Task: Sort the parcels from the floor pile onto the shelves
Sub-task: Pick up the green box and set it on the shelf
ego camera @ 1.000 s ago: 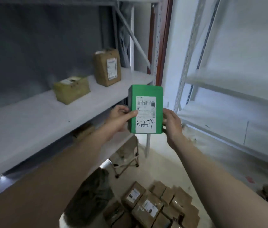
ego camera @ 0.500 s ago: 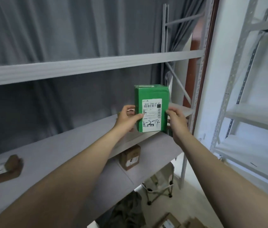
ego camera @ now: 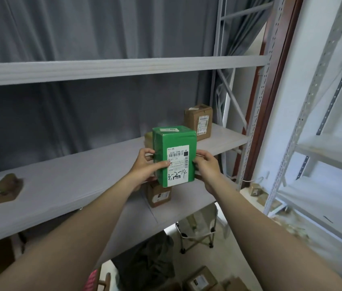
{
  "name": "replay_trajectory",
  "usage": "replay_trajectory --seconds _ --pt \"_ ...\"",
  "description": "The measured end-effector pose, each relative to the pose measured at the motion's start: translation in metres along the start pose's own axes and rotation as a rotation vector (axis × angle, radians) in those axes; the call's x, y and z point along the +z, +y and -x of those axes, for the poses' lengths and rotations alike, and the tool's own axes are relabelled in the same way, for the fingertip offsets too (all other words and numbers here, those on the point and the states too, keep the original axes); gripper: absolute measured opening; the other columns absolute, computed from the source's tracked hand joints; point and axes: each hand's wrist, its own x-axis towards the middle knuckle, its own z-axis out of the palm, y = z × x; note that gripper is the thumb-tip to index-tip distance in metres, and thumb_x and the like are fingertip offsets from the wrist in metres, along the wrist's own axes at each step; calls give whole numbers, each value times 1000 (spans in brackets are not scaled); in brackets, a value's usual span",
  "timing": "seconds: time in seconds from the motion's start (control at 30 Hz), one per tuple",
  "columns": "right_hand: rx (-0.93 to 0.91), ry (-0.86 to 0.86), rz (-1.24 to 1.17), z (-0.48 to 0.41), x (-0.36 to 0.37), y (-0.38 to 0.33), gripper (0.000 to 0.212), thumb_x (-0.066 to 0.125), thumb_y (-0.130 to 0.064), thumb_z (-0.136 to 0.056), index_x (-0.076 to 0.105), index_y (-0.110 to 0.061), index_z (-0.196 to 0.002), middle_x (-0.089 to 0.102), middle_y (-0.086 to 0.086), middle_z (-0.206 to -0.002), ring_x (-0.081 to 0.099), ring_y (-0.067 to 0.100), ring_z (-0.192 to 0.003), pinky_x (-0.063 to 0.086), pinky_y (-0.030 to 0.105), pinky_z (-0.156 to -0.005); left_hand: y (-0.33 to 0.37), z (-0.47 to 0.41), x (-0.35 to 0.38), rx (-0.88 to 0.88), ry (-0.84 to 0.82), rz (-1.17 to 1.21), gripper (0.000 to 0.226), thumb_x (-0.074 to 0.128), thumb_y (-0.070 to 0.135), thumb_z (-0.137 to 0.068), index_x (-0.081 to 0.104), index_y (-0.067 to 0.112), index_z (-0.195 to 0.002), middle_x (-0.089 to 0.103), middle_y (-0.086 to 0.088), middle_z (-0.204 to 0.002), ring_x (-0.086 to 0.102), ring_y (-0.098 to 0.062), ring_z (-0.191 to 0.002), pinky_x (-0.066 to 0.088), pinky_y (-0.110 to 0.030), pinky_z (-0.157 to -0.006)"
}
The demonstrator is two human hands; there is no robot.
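Note:
I hold a green parcel [ego camera: 174, 156] upright in front of the middle grey shelf [ego camera: 77, 177], its white label with handwriting facing me. My left hand [ego camera: 147, 166] grips its left side, thumb across the front. My right hand [ego camera: 207, 166] grips its right side. The parcel's base hangs at about the shelf's front edge. A brown parcel [ego camera: 198, 120] stands at the shelf's right end, another parcel [ego camera: 148, 137] is mostly hidden behind the green one, and a flat brown parcel [ego camera: 0, 187] lies at the far left. Floor-pile boxes [ego camera: 201, 280] show at the bottom.
A brown box [ego camera: 158, 195] sits on the lower shelf under the green parcel. An upper shelf beam [ego camera: 124, 67] crosses above. A second grey rack [ego camera: 323, 169] stands to the right. A folding stool [ego camera: 197, 229] and dark cloth [ego camera: 145, 261] lie on the floor below.
My view has risen from the floor pile to the shelves. Both hands have carried the green parcel up and forward toward the middle shelf.

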Motion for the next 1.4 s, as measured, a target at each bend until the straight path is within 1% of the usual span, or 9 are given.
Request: replay_trajectory --seconds 0.17,0.3,0.37,0.43,0.53,0.7,0.9,1.17,1.4 --pt "-91 -48 69 -31 -47 10 37 67 -1 -96 61 -10 -131 73 5 -117 67 5 -89 51 11 -59 -11 -22 56 19 124 -72 75 95 28 -67 45 16 -121 57 1 -119 59 -4 -102 56 -33 -86" --pt "-165 -140 251 -59 -52 25 89 100 -40 -60 51 -29 -133 67 2 -127 65 24 -120 60 40 -94 -9 -46 95 3 142 -19 71 91 24 -73 41 15 -122 56 2 -115 58 -3 -96 53 -24 -77" --pt "-209 -93 410 -78 -52 34 134 98 -64 -38 33 -24 -149 49 10 -145 44 32 -137 47 56 -110 -4 -64 112 20 121 -24 70 90 23 -75 41 13 -123 54 8 -109 55 1 -93 47 -19 -72" --pt "-243 -25 457 -93 -55 34 149 92 -61 -35 19 -14 -156 38 13 -150 33 36 -140 39 58 -114 -4 -88 126 48 81 -50 72 91 28 -73 41 15 -123 52 11 -110 55 2 -96 50 -22 -78" --pt "-290 143 397 -127 -63 37 144 87 -55 -37 20 -10 -156 40 16 -145 37 37 -135 41 59 -112 -4 -130 143 71 -14 -64 72 92 34 -71 43 21 -121 52 11 -119 58 -6 -107 56 -33 -89" --pt "-309 365 330 -201 -82 40 138 96 -35 -42 22 -17 -157 44 7 -140 42 32 -134 41 57 -114 0 -215 175 45 -148 -42 38 67 30 -97 52 17 -129 55 6 -127 60 -12 -101 52 -19 -65" --pt "-227 555 277 -292 -116 40 137 91 -42 -38 18 -31 -154 39 5 -144 42 30 -136 47 60 -111 -18 -312 214 -74 -279 -310 45 41 42 -106 59 9 -129 61 -13 -133 55 -27 -111 39 -32 -90" --pt "-252 514 389 -430 -159 84 118 93 -46 -37 26 -40 -133 44 -3 -132 50 24 -126 55 51 -103 -53 -395 262 -131 -375 -758 37 32 13 -107 55 -5 -129 56 -24 -136 55 -40 -124 46 -39 -100" --pt "-244 446 410 -485 -162 85 105 100 -17 -62 32 -13 -143 44 7 -141 46 23 -132 43 41 -116 -49 -428 288 -136 -302 -900 29 46 17 -101 66 1 -116 66 -15 -121 62 -32 -114 46 -29 -84"
